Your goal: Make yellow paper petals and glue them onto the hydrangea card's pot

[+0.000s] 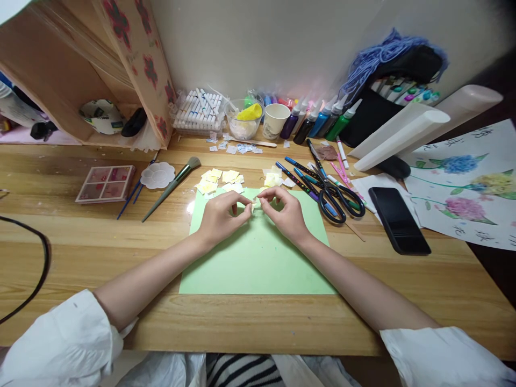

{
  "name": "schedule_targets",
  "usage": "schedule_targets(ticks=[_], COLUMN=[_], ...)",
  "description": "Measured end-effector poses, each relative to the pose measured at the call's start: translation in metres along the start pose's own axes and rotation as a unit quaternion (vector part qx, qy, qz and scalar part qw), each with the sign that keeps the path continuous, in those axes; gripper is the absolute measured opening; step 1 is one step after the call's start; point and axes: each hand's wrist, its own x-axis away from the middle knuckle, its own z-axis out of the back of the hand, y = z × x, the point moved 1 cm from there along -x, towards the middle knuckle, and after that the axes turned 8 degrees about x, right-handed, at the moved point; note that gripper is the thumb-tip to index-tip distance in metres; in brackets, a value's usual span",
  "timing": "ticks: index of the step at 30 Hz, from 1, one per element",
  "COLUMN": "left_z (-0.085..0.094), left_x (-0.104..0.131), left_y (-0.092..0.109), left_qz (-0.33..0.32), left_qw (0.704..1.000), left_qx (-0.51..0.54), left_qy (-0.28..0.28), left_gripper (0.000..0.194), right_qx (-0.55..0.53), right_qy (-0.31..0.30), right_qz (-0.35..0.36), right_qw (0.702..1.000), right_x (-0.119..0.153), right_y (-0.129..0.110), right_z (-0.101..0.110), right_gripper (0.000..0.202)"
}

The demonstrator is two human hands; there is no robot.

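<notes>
Small paper piece between your hands — left hand and right hand both pinching it, fingertips nearly together. Clear bowl holds yellow thing.

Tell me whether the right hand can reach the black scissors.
Likely yes: the black scissors lie uncovered over some pens, near the right hand, though its fingertips are at a small pale piece.

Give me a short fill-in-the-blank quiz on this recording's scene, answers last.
The left hand and right hand are above a paper sheet coloured ____.
The phone lies to the ____ of the scissors.
The scissors' handle loops are coloured ____.

Missing words: green; right; black.
</notes>
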Motion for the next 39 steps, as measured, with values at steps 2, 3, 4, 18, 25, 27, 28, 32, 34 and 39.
schedule_targets(ticks=[2,3,4,18,25,27,28,32,34,39], left_z=[0.000,0.000,0.000,0.002,0.001,0.001,0.002,0.001,0.001,0.001], left_x=[0.000,0.000,0.000,-0.002,-0.003,-0.003,-0.003,-0.002,-0.002,-0.003], left_y=[0.001,0.001,0.001,0.004,0.003,0.002,0.002,0.002,0.001,0.001], left_qz=[-0.008,-0.012,-0.015,0.022,0.000,0.015,0.020,0.029,0.031,0.018], left_qw=[1.000,1.000,1.000,0.999,0.999,0.998,0.997,0.996,0.996,0.997], left_qx=[0.011,0.014,0.017,0.046,0.043,0.056,0.062,0.074,0.076,0.069], left_qy=[0.000,-0.001,-0.001,-0.011,-0.031,-0.037,-0.040,-0.043,-0.042,-0.036], left_gripper=[0.004,0.004,0.004,0.009,0.005,0.008,0.009,0.010,0.011,0.007], right_qx=[-0.001,-0.001,-0.001,0.043,0.054,0.041,0.033,0.003,-0.002,0.006], right_qy=[0.000,-0.002,-0.005,0.050,0.032,0.028,0.026,0.007,-0.005,-0.007], right_qz=[-0.007,-0.005,-0.001,0.078,0.114,0.105,0.097,0.074,0.074,0.062], right_qw=[1.000,1.000,1.000,0.995,0.991,0.993,0.994,0.997,0.997,0.998], right_x=[0.000,-0.001,-0.001,0.002,0.004,0.003,0.002,0.001,0.000,0.000], right_y=[0.001,0.001,0.000,-0.007,-0.010,-0.010,-0.009,-0.007,-0.006,-0.006], right_z=[-0.001,-0.001,-0.001,0.003,0.004,0.005,0.005,0.004,0.003,0.003], right_gripper=[0.011,0.012,0.011,0.008,0.009,0.008,0.007,0.006,0.005,0.007])
